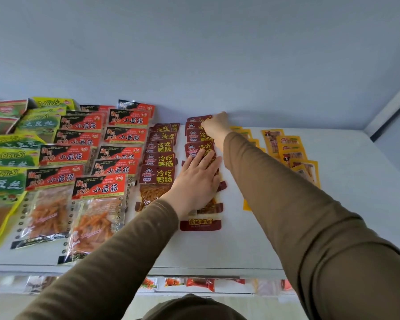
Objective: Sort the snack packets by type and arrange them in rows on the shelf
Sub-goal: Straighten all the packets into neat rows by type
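Packet labels showing on the shelf

Green packets [9, 155] are reading "TuDouSi"; red-black packets [99, 188] are showing "小面筋"; maroon packets [157, 174] are showing "冷吃鸭肠".

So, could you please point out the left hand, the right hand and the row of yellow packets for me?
left hand [195, 179]: head view, back of the hand, flat on the dark red packets.
right hand [215, 124]: head view, knuckles, at the row's far end.
yellow packets [291, 150]: head view, a middle packet's front.

Soft even daylight, faint shadows, wide-angle edge bending, mild blur
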Tool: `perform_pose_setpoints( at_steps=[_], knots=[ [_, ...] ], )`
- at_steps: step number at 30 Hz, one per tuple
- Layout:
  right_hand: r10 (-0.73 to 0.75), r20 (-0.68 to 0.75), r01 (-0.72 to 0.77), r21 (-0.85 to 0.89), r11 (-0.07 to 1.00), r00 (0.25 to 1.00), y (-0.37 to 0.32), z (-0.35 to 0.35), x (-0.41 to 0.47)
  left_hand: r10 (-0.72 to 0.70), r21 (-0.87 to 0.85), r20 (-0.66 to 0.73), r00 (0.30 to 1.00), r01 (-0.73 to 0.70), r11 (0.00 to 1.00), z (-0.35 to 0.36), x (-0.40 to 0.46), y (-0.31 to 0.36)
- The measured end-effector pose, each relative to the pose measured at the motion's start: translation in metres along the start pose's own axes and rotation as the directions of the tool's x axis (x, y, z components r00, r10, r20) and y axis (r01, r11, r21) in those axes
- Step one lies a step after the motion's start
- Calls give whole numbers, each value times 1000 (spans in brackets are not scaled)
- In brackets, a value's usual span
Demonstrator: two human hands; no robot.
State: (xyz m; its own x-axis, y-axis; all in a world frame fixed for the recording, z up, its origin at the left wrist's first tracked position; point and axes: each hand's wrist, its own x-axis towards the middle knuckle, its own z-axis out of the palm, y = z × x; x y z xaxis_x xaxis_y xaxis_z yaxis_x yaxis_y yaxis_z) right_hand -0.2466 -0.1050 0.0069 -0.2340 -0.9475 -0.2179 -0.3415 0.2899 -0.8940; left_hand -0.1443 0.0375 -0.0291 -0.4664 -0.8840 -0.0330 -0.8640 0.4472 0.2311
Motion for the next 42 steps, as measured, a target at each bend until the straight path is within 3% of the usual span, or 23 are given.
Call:
perform_pose_setpoints(
  at_steps=[4,11,15,19,20,22,24,26,35,42],
  knots=[
    [29,-2,-28,104,994,1000,10,12,2,1,19,1,1000,-1,1000,0,-13,-3],
    [-74,-16,75,68,995,997,12,20,-5,14,42,1,1000,-14,999,-7,-23,-10],
    [-98,4,98,37,994,995,6,9,-6,41,-194,-91,995,-58,979,-27,-27,-17],
    [-84,69,86,-28,996,994,3,-5,-4,-209,-424,-239,948,91,901,-55,-46,-42],
    [-75,96,79,-38,996,993,3,-7,-4,-245,-404,-229,942,137,904,-59,-51,-48],
    [-67,148,76,-57,995,987,6,-10,-3,-182,-228,-155,971,144,963,-62,-62,-53],
    [-85,167,102,-94,990,982,13,-12,-5,-24,-54,-4,1000,24,998,-56,-72,-46],
    [-112,169,137,-139,981,979,18,-10,-7,75,17,99,992,-77,997,-43,-79,-34],
    [-197,117,225,-339,914,973,23,-7,-11,49,128,-57,997,-41,991,-3,-81,-7],
    [-206,107,230,-313,921,973,26,-3,-16,86,104,-54,995,-80,991,-4,-78,-6]
  ],
)
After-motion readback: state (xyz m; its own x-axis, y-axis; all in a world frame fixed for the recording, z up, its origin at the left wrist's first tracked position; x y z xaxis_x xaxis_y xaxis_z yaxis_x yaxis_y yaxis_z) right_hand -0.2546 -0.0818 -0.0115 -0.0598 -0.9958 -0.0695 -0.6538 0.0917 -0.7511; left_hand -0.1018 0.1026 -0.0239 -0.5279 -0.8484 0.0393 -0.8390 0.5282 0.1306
